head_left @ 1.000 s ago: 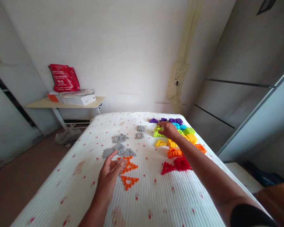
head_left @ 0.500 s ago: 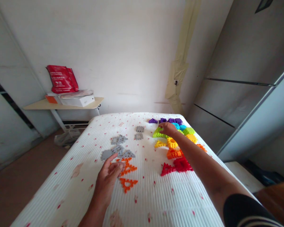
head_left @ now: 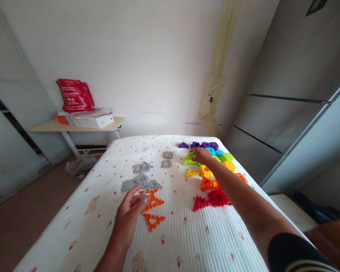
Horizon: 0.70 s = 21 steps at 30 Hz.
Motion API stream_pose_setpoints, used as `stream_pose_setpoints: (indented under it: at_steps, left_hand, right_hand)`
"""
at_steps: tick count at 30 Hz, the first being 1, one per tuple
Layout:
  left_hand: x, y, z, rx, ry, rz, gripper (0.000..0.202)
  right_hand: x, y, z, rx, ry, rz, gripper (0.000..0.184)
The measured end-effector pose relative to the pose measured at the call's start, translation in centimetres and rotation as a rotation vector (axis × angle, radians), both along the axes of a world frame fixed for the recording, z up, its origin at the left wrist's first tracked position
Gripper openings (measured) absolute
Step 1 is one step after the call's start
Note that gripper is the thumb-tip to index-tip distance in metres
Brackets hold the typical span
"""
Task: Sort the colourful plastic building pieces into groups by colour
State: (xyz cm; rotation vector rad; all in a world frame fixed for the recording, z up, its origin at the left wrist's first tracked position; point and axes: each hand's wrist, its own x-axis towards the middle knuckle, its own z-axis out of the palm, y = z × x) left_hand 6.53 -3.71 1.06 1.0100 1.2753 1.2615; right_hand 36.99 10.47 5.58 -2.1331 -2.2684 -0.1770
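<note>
Brown floor (head_left: 31, 226) fills the near left, with a clear plastic bag (head_left: 81, 166) lying on it beside the white ribbed mattress flecked with red (head_left: 87, 226). Beyond the bag stands a narrow pale wooden worktop on white legs (head_left: 53, 126), carrying an orange packet (head_left: 62, 119), a white box (head_left: 93, 121) and an upright red printed bag (head_left: 75, 95).

On the mattress, grey interlocking plastic pieces (head_left: 141, 177) lie in a loose cluster left of centre, with two more (head_left: 167, 155) toward the far end. The left hand (head_left: 129, 215) hangs just to the near side of them, its fingers loosely curled and parted, with nothing visibly gripped. Its fingertips are over the upper of two orange triangular plastic pieces (head_left: 152, 201); whether they touch it, I cannot tell. The lower orange piece (head_left: 153, 221) lies just nearer.

Further right, a column of coloured pieces runs from far to near: purple (head_left: 201, 145), blue (head_left: 214, 152), lime green (head_left: 190, 159), yellow (head_left: 206, 172), orange (head_left: 209, 184) and red (head_left: 218, 197). The right hand (head_left: 201, 154) reaches to the far end of the column, fingers pressed together, their tips on a lime-green interlocking piece (head_left: 190, 157); any pinch is hidden. A black sleeve (head_left: 294, 253) covers the upper right arm. Grey wardrobe doors (head_left: 289, 113) stand at far right.
</note>
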Motion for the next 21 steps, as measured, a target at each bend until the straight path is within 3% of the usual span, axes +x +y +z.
stream_pose_setpoints:
  at_steps: [15,19,21]
  left_hand:
    - [-0.1,0.1,-0.3,0.005,-0.027,0.015,0.065]
    - [-0.7,0.5,-0.9,0.038,-0.039,0.048,0.064]
    - [-1.1,0.8,-1.2,0.062,-0.055,0.091,0.063]
  right_hand:
    - [-0.8,-1.3,1.5,0.004,-0.006,-0.009,0.052]
    - [-1.7,-2.1,3.8,0.064,0.037,0.013,0.051]
    - [-2.6,-4.2,5.5,0.090,0.175,0.114,0.047]
